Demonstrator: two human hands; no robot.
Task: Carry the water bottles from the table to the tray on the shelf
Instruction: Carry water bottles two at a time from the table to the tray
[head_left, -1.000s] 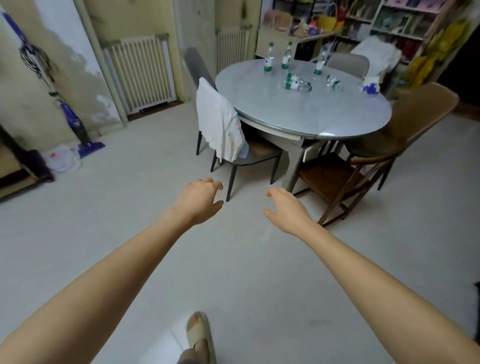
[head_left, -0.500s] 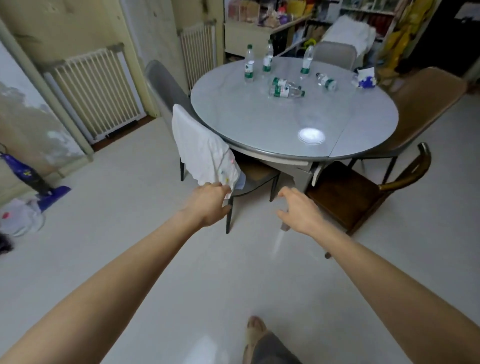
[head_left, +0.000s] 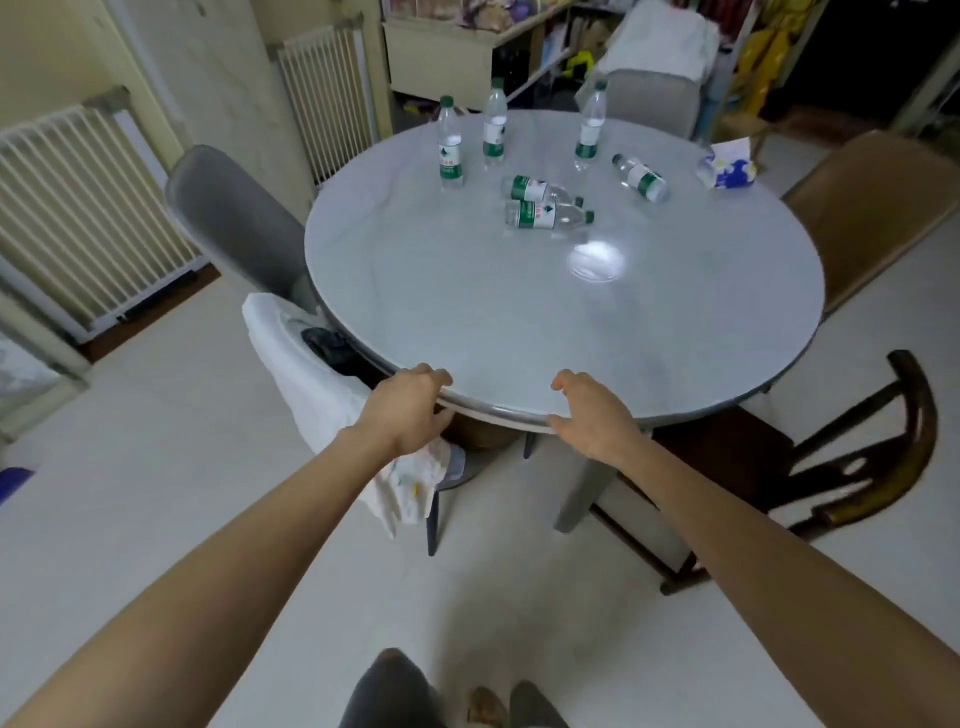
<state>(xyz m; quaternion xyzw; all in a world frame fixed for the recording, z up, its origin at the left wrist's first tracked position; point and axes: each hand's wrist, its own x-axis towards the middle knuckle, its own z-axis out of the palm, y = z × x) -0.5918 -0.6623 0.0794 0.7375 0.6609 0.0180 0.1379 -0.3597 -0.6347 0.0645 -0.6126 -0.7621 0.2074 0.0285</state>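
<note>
- My left hand (head_left: 405, 408) hangs at the near edge of the round grey marble-look table (head_left: 467, 312), fingers loosely curled over the rim and holding nothing; whether the fingertips touch the rim I cannot tell.
- My right hand (head_left: 589, 415) is at the same near edge, just to the right, fingers relaxed and spread, also holding nothing.
- The clear plastic water bottles with green labels are all at the far side of the table, well apart from both hands.
- Three stand upright: the left upright bottle (head_left: 450, 145), the middle upright bottle (head_left: 494, 127) just beside it, and the right upright bottle (head_left: 591, 127) further right.
- Three lie on their sides: the two lying bottles (head_left: 545, 205) touching one another near the table's middle, and the single lying bottle (head_left: 640, 177) to their right.
- A white and blue crumpled packet (head_left: 727, 167) sits at the far right edge of the table.
- A bright reflection of light (head_left: 596, 260) shows on the tabletop, near the paired bottles.
- A white cloth (head_left: 311, 384) is draped over a chair at the table's left, just beside my left hand.
- A grey padded chair (head_left: 234, 213) stands further left, and a dark wooden chair (head_left: 872, 467) at the right.
- Cluttered shelving (head_left: 467, 31) is behind the table; I cannot make out a tray there.
</note>
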